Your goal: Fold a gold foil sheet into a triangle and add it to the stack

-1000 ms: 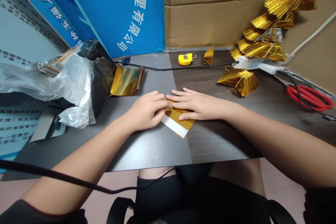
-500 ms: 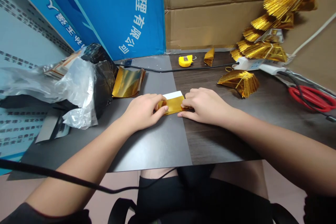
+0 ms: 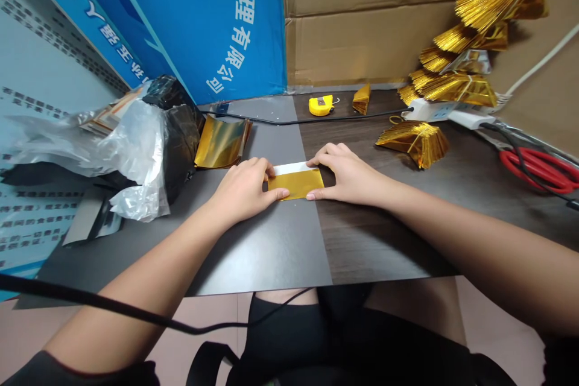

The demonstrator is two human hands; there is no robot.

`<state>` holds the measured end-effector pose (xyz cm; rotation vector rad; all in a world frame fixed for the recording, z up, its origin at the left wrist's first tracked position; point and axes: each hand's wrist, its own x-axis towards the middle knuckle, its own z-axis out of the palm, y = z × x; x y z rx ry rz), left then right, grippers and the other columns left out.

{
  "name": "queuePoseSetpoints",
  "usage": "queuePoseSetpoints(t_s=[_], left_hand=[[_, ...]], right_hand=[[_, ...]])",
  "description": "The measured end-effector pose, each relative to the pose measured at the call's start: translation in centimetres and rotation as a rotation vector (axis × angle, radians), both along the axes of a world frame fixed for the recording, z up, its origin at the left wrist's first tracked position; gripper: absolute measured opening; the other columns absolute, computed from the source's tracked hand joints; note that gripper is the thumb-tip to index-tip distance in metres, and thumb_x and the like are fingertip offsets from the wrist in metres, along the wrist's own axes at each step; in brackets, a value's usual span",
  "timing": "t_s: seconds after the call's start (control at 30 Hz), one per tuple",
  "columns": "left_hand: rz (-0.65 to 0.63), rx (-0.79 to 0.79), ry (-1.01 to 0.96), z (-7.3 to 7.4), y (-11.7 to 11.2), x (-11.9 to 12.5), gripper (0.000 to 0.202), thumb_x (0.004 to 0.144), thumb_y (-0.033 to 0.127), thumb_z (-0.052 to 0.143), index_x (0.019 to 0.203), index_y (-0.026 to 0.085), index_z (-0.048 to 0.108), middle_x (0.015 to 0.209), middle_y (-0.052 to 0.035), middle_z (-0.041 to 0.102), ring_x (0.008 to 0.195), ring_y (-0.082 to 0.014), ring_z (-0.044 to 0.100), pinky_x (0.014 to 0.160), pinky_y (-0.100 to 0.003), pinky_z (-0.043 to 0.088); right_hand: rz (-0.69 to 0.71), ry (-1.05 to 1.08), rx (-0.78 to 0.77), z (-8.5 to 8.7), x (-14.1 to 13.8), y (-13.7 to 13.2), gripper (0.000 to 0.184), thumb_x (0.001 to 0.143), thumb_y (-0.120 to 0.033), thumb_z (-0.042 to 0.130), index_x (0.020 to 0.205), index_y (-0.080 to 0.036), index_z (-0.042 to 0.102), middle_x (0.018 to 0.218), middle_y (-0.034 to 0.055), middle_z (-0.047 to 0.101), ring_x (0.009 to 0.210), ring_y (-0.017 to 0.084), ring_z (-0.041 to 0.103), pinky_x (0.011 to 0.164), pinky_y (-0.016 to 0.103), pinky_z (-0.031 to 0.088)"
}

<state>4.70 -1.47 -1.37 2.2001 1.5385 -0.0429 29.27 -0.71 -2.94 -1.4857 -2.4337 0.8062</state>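
Gold paper [image 3: 296,186] sits flat on desk [image 3: 262,256], between the hands, white strip [image 3: 292,168] along its far edge. Left hand [image 3: 242,188]: half-curled, thumb and fingers holding the left end. Right hand [image 3: 348,174]: wider C, thumb and index tips on the right corners. Probably light, thin, slick (foil-like shine), easily creased; best held lightly by ends, thumbs near edge.

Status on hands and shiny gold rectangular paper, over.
Left hand, right hand: touching opposite ends of paper. White strip: far edge. Rounded yellow tape measure beyond, apart.
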Motion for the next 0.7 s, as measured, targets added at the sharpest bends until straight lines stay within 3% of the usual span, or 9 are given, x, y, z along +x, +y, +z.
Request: queuePoseSetpoints(t_s=[0.2, 0.4, 0.47, 0.57, 0.7], left_hand=[[0.066, -0.029, -0.087, -0.4, 0.3, 0.0, 0.042, 0.081, 0.047, 0.081, 0.100, 0.019, 0.058, 0.111, -0.0080, 0.064, 0.112, -0.0308, 0.062, 0.095, -0.043, 0.047], [0.151, -0.144, -0.275, -0.4, 0.3, -0.1, 0.046, 0.082, 0.035, 0.081, 0.114, 0.021, 0.052, 0.090, 0.0023, 0.067, 0.078, -0.0171, 0.062, 0.071, -0.029, 0.043], [0.104, -0.157, -0.319, -0.3, 0.4, -0.4, 0.035, 0.084, 0.033, 0.078, 0.109, 0.021, 0.057, 0.082, 0.0043, 0.065, 0.073, -0.0148, 0.060, 0.068, -0.027, 0.040], [-0.071, -0.092, -0.303, 0.2, 0.5, -0.9, 0.020, 0.086, 0.034, 0.074, 0.085, 0.018, 0.062, 0.080, 0.0025, 0.063, 0.073, -0.0138, 0.057, 0.068, -0.027, 0.038], [-0.182, -0.086, -0.276, 0.6, 0.5, -1.4, 0.011, 0.087, 0.028, 0.071, 0.088, 0.018, 0.068, 0.086, 0.0013, 0.067, 0.077, -0.0134, 0.060, 0.072, -0.026, 0.040]], right_hand=[[-0.067, -0.011, -0.061, 0.2, -0.3, 0.1, 0.053, 0.068, -0.042, 0.092, 0.112, -0.021, 0.070, 0.120, 0.0107, 0.061, 0.116, 0.034, 0.052, 0.099, 0.049, 0.044], [-0.048, 0.022, -0.040, -0.2, -0.3, 0.0, 0.045, 0.068, -0.040, 0.092, 0.099, -0.020, 0.065, 0.107, 0.0078, 0.062, 0.107, 0.030, 0.053, 0.090, 0.041, 0.043], [-0.012, 0.023, -0.032, -0.1, -0.3, 0.0, 0.040, 0.071, -0.041, 0.091, 0.094, -0.019, 0.066, 0.104, 0.0076, 0.064, 0.106, 0.030, 0.054, 0.089, 0.039, 0.042], [0.035, 0.005, 0.020, 0.3, -0.4, -0.2, 0.035, 0.075, -0.041, 0.089, 0.091, -0.019, 0.068, 0.102, 0.0073, 0.066, 0.103, 0.029, 0.055, 0.088, 0.038, 0.041], [0.115, 0.011, 0.052, 1.1, -0.5, -0.7, 0.024, 0.081, -0.032, 0.086, 0.093, -0.016, 0.072, 0.097, 0.0070, 0.071, 0.094, 0.025, 0.061, 0.082, 0.034, 0.044]])
